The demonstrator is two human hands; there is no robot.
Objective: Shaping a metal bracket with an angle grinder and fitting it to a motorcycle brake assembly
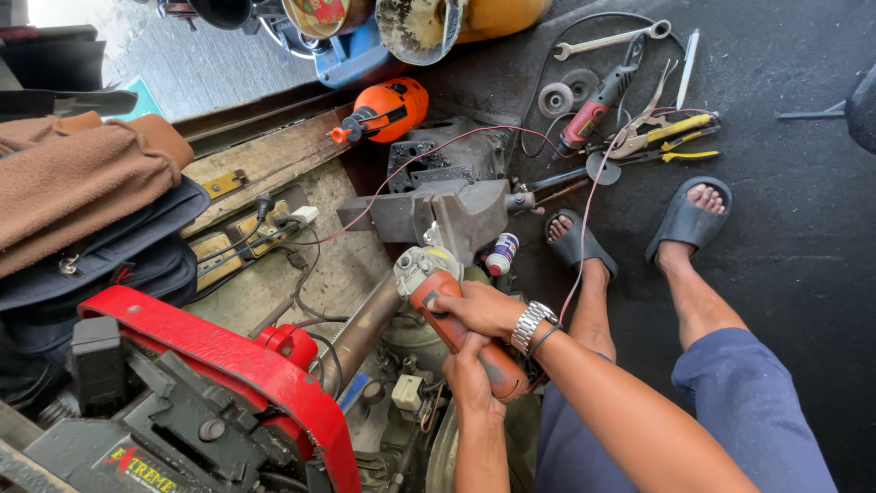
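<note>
Orange angle grinder (453,315) gripped by both hands: right hand (482,309) fingers wrapped over body near the head, left hand (470,376) fingers closed around rear handle, head beside grey vise (456,212), above metal pipe (360,330).

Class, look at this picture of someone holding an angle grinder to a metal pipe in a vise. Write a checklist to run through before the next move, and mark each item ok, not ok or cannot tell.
1. Both hands on the angle grinder: ok; right hand near the head, left hand at the rear.
2. Metal pipe clamped in the vise: cannot tell; the grinder head hides the grip.
3. Gloves worn: not ok; both hands bare.
4. Feet covered: not ok; open sandals.
5. Red cord clear of the disc: ok.
6. Disc guard fitted: cannot tell.
</note>
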